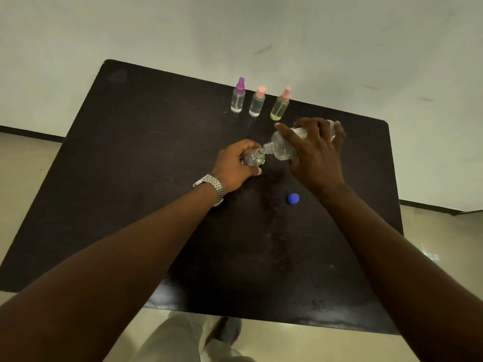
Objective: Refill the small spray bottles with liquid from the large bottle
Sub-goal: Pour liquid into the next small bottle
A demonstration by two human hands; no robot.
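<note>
Your left hand [235,163] is wrapped around an open small bottle [254,158] that stands on the dark table [146,158], fingers curled about its body with the thumb on the near side; a metal watch [211,188] sits on that wrist. Your right hand [317,150] grips the large bottle [287,147] from above, fingers spread over its labelled body, and holds it tipped well over to the left so that its uncapped neck meets the mouth of the small bottle. Clear liquid lies in the lower side of the large bottle; whether any is flowing you cannot tell from this view. A blue cap [293,198] lies on the table just near of your right wrist, apart from both bottles. Along the far edge stand three more spray bottles in a row, close but not touching: a purple-topped one [238,96] on the left, a pink-capped one [257,102] in the middle, both with clear contents, and a pink-topped one [280,104] on the right holding yellowish liquid. All three are upright with tops on.
</note>
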